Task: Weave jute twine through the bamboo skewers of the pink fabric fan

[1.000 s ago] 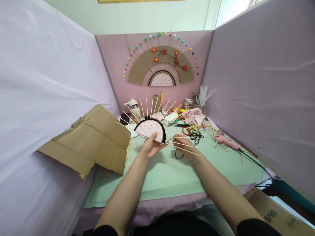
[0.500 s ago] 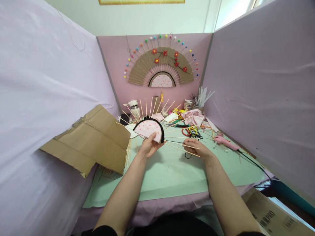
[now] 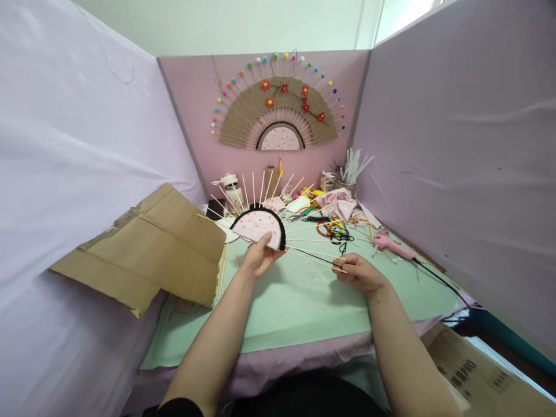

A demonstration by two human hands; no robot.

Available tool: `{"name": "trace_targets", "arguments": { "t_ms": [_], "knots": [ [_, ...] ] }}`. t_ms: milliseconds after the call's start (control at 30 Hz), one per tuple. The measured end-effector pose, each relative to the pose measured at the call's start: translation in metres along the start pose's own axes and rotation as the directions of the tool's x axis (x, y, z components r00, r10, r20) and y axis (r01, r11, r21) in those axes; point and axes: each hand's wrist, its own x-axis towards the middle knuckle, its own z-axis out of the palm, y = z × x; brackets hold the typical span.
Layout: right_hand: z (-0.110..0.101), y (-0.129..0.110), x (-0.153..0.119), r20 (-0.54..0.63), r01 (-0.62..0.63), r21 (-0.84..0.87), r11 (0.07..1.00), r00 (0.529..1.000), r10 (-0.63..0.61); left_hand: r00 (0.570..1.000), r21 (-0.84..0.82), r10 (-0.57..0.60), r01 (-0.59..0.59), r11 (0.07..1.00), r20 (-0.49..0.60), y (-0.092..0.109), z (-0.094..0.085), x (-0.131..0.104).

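Observation:
My left hand (image 3: pixel 259 258) grips the lower right part of a pink dotted half-round fan base (image 3: pixel 256 225), thumb on its face. Thin wooden sticks (image 3: pixel 262 188) fan out from its curved edge, which is wrapped in black cord (image 3: pixel 282 229). A length of this cord runs taut from the base's right corner to my right hand (image 3: pixel 358 271), whose fingers are pinched on it near the ends of the lowest sticks. From there the cord leads up to a loose black tangle (image 3: pixel 341 233) on the table.
A finished-looking fan (image 3: pixel 278 110) hangs on the pink back panel. Folded cardboard (image 3: pixel 152 249) leans at the left over more sticks. A pink glue gun (image 3: pixel 394 245) lies at the right, with pliers (image 3: pixel 317 218), scissors (image 3: pixel 324 229) and crumpled pink cloth (image 3: pixel 337 204) behind the tangle.
My right hand has moved right and slightly down, drawing out a longer stretch of cord. My left hand still holds the fan base in about the same place. The view has shifted slightly.

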Motion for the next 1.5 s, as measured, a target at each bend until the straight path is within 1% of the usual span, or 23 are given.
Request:
{"name": "trace_targets", "arguments": {
  "t_ms": [167,267,400,600,667,733,833,900,933,1033,1167,1233,1333,1500],
  "knots": [
    [-0.003,0.001,-0.003,-0.033,0.036,0.015,0.999,0.999,-0.035,1.000,-0.001,0.015,-0.015,1.000,-0.003,-0.001,-0.001,0.001],
    [-0.006,0.001,-0.005,-0.075,0.063,0.048,0.997,0.995,-0.059,1.000,-0.005,0.013,-0.013,1.000,-0.003,-0.001,-0.002,0.002],
    [-0.006,-0.001,-0.007,-0.100,0.128,0.067,0.990,0.988,-0.121,1.000,-0.003,-0.001,0.001,1.000,0.005,-0.002,-0.001,0.002],
    [-0.003,-0.007,-0.003,-0.205,0.199,0.061,0.978,0.962,-0.183,1.000,0.009,-0.021,0.021,1.000,0.020,-0.004,0.000,0.000],
    [-0.003,-0.009,0.001,-0.219,0.181,0.111,0.977,0.963,-0.154,0.999,0.019,-0.035,0.035,0.999,0.038,-0.005,0.001,-0.001],
    [-0.005,-0.012,0.009,-0.231,0.143,0.229,0.963,0.969,-0.089,0.997,0.027,-0.052,0.051,0.998,0.053,-0.006,0.002,-0.002],
    [-0.008,-0.018,0.026,-0.233,0.074,0.451,0.889,0.972,0.037,0.995,0.017,-0.069,0.068,0.998,0.067,-0.007,0.004,-0.005],
    [-0.006,-0.024,0.042,-0.232,0.047,0.531,0.846,0.969,0.091,0.992,0.015,-0.095,0.094,0.995,0.081,-0.008,0.005,-0.007],
    [-0.004,-0.027,0.050,-0.236,0.056,0.541,0.839,0.968,0.088,0.989,0.018,-0.113,0.112,0.994,0.092,-0.008,0.006,-0.008],
    [0.007,-0.033,0.074,-0.267,0.151,0.519,0.842,0.964,-0.008,0.980,0.033,-0.147,0.144,0.989,0.130,-0.009,0.007,-0.011],
    [0.022,-0.033,0.092,-0.220,0.168,0.552,0.817,0.974,-0.051,0.961,0.116,-0.188,0.167,0.979,0.201,-0.010,0.006,-0.012],
    [0.024,-0.030,0.093,-0.226,0.178,0.602,0.779,0.973,-0.048,0.950,0.151,-0.204,0.172,0.973,0.237,-0.011,0.004,-0.012],
    [0.021,-0.024,0.089,-0.250,0.200,0.659,0.725,0.968,-0.041,0.943,0.166,-0.204,0.164,0.972,0.262,-0.012,0.002,-0.011],
    [0.011,-0.023,0.081,-0.250,0.236,0.677,0.697,0.965,-0.083,0.955,0.165,-0.196,0.161,0.973,0.221,-0.013,0.002,-0.008]
  ]
}}
